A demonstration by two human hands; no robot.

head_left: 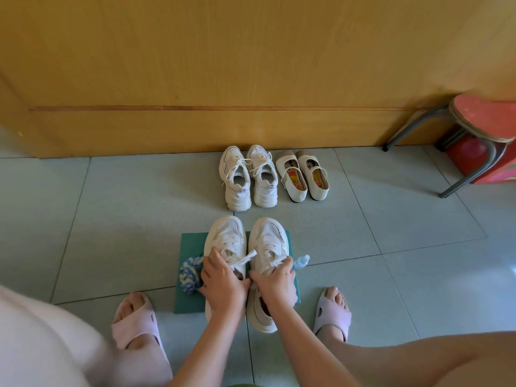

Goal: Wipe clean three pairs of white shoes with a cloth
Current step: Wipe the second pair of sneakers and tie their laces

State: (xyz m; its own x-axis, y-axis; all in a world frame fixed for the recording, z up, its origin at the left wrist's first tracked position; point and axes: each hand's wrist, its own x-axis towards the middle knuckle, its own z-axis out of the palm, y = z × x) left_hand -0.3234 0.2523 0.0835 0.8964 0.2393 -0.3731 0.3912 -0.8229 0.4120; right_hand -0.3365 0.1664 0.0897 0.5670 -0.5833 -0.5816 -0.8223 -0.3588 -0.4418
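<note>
Closest in, two feet in pale pink slippers rest on the grey-green tiled floor [111, 219], the left slipper [134, 325] and the right slipper [332, 314] planted either side of a green mat [192, 300]. On that mat a pair of white mesh-toed sneakers stands side by side, toes pointing away from the person. The left hand [223, 280] grips the left sneaker [227, 241], its fingers curled over the tongue and collar with the thumb reaching toward the gap between the shoes. The right hand [275, 280] grasps the right sneaker [269, 238] in the same place, fingers closed around the tongue and the loose laces. A bunched blue-and-white cloth [190, 275] lies on the mat's left part, just beside the left sneaker and the left hand (neither hand holds it). A small clear bottle [302, 260] lies at the mat's right edge, next to the right sneaker. Farther off, near the wall, sit a pair of chunky laced sneakers [248, 177] and, just to their right, a pair of cream strap flats [303, 175] with patterned insoles. Behind them rises a yellowish wooden panel [251, 65]. At far right stands a red-topped stool [485, 118] on grey metal legs, a red box [472, 155] beneath it.
</note>
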